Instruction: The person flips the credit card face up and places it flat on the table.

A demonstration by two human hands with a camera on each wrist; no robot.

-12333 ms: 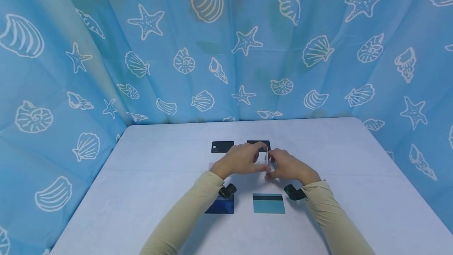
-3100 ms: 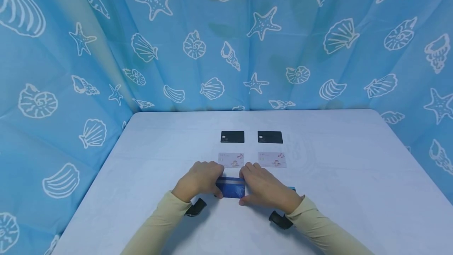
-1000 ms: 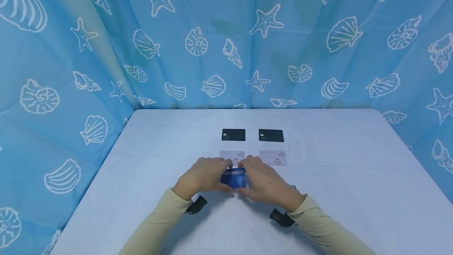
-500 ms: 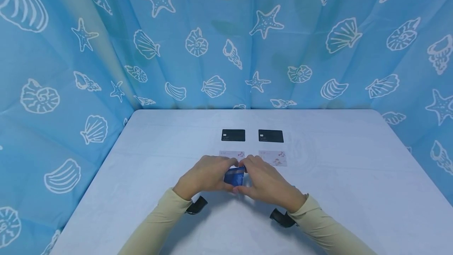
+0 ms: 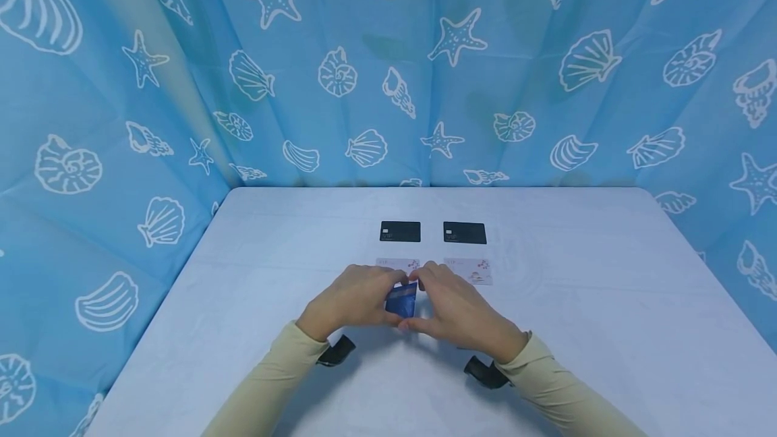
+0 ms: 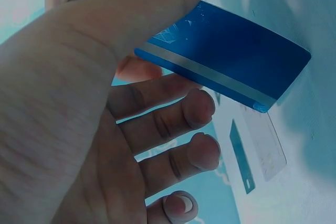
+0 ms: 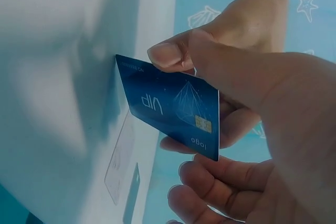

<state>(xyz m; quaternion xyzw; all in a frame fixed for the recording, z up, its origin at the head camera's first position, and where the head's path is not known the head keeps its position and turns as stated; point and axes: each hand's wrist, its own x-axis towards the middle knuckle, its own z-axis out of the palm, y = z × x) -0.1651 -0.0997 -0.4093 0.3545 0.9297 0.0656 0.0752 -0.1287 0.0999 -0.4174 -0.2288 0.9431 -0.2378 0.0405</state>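
Note:
A blue VIP card (image 5: 400,301) is held tilted up between both hands, its striped back towards the head camera. My left hand (image 5: 355,299) pinches its long edges, thumb on the near edge and index finger on the far one. At the card's other end my right hand (image 5: 455,309) has its thumb and index finger on the corners, thumb tips close together. In the right wrist view the printed front of the card (image 7: 157,100) shows a chip and a logo. The left wrist view shows the striped back of the card (image 6: 231,51), its far end sticking out past my fingers.
Beyond the hands, two black cards (image 5: 400,231) lie side by side on the white table (image 5: 291,235). Nearer are two pale pink-printed cards (image 5: 476,274), the left one partly covered by my hand. A blue seashell curtain (image 5: 388,86) hangs behind the table.
Twelve seconds ago both hands held a pale card upright while the blue one lay on the table. Since three seconds ago the hands have drawn together, and the blue card has turned, looking narrower.

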